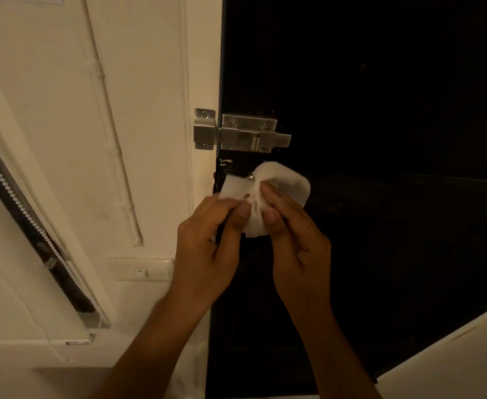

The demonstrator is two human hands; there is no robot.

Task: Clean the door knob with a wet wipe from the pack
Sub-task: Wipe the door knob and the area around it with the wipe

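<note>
A white wet wipe point(282, 180) is bunched up in front of the dark door point(380, 110), just below the metal slide bolt. My left hand point(210, 240) pinches its left part and my right hand point(291, 234) pinches its right part, thumbs close together. A small metallic bit of the door knob point(250, 177) shows behind the wipe; the rest of the knob is hidden by the wipe and my fingers. The pack of wipes is not in view.
A steel slide bolt point(248, 135) with its keeper point(204, 128) on the white frame sits above my hands. A light switch point(141, 272) is on the wall at the left. A window blind point(20, 214) hangs at far left. A pale surface point(452, 361) fills the lower right corner.
</note>
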